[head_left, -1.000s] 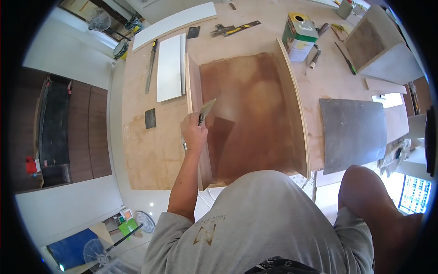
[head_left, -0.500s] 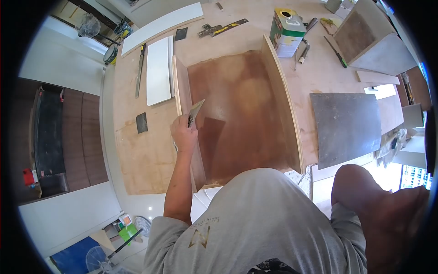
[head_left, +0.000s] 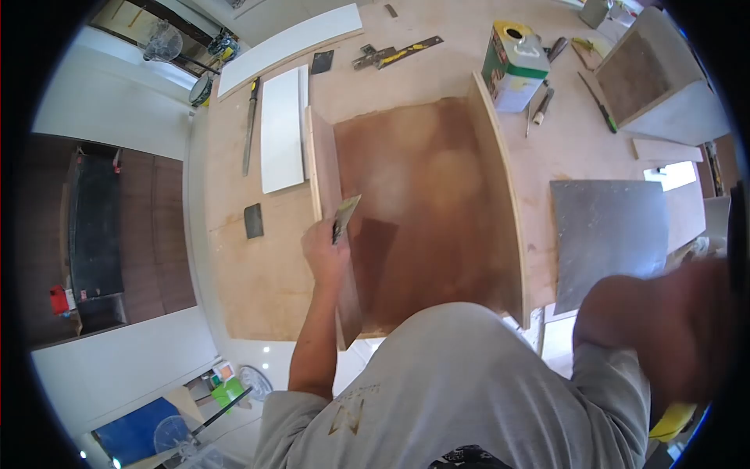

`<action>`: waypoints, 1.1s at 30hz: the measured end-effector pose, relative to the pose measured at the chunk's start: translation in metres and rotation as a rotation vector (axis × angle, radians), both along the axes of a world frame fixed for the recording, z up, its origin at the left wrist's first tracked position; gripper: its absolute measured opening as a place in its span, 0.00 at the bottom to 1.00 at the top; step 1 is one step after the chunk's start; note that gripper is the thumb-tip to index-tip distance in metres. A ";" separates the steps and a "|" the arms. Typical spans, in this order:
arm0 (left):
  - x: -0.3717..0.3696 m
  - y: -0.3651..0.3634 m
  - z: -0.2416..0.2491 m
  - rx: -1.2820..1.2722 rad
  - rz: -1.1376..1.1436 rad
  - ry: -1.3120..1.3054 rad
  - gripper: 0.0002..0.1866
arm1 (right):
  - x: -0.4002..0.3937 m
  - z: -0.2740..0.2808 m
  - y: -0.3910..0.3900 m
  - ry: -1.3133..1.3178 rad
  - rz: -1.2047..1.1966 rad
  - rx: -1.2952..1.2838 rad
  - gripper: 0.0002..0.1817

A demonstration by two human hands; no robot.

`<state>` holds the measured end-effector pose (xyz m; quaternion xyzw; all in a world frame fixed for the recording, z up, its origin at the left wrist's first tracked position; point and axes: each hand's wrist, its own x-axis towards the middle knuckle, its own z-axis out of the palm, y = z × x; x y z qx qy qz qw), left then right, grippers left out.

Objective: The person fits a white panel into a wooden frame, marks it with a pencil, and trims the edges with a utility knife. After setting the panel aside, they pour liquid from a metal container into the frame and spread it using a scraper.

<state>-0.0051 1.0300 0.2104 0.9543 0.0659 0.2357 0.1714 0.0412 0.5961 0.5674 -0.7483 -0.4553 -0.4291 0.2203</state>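
Observation:
My left hand (head_left: pixel 326 248) is closed around a putty knife (head_left: pixel 348 212), its broad blade pointing up and away from me. It is at the left side board (head_left: pixel 323 156) of an open wooden box. The box's bottom (head_left: pixel 437 234) is reddish brown and has a glossy, uneven sheen, with lighter patches toward the far part. Its right side board (head_left: pixel 500 195) stands upright. On the right, my bent arm (head_left: pixel 625 320) is raised and blurred near the edge; my right hand itself is out of sight.
Left of the box lie white boards (head_left: pixel 283 133), a file (head_left: pixel 251 125) and a dark sanding sheet (head_left: pixel 254 220). Beyond the right board stand a metal can (head_left: pixel 516 70), with a brush (head_left: pixel 543 107) beside it. A dark grey sheet (head_left: pixel 609 234) lies on the worktable (head_left: pixel 258 289).
The view has shifted, so the table and box sit slightly lower and to the right. My left hand stays at the left board with the putty knife. My right arm has moved lower.

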 end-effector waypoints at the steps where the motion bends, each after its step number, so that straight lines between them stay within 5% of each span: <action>1: -0.002 0.003 -0.001 -0.024 -0.009 -0.005 0.16 | 0.031 -0.020 0.003 0.102 -0.217 0.037 0.40; 4: 0.001 0.004 0.003 -0.059 -0.020 0.005 0.18 | 0.176 -0.176 0.050 0.448 -0.396 0.640 0.49; 5: 0.000 0.002 0.005 -0.062 -0.015 0.016 0.18 | 0.219 -0.235 0.037 0.607 -0.611 0.534 0.63; 7: 0.001 0.002 0.004 -0.051 0.005 -0.005 0.20 | 0.264 -0.329 0.028 0.736 -0.877 0.438 0.75; 10: 0.002 0.003 0.005 -0.073 0.006 -0.005 0.21 | 0.297 -0.395 0.029 0.701 -0.876 0.321 0.80; 14: -0.001 0.005 0.004 -0.058 -0.006 0.035 0.24 | 0.339 -0.423 0.051 0.618 -1.017 0.528 0.87; 17: 0.001 0.004 0.009 -0.049 -0.008 0.089 0.26 | 0.358 -0.426 0.057 0.598 -0.906 0.830 0.88; 18: 0.002 0.004 0.010 -0.051 -0.003 0.104 0.26 | 0.371 -0.426 0.057 0.402 -0.764 0.873 0.85; 26: 0.004 0.005 0.013 -0.041 -0.006 0.143 0.28 | 0.370 -0.407 0.015 0.456 -0.313 1.111 0.61; 33: 0.005 0.000 0.017 -0.080 0.035 0.145 0.26 | 0.315 -0.338 -0.020 0.674 -0.368 0.993 0.57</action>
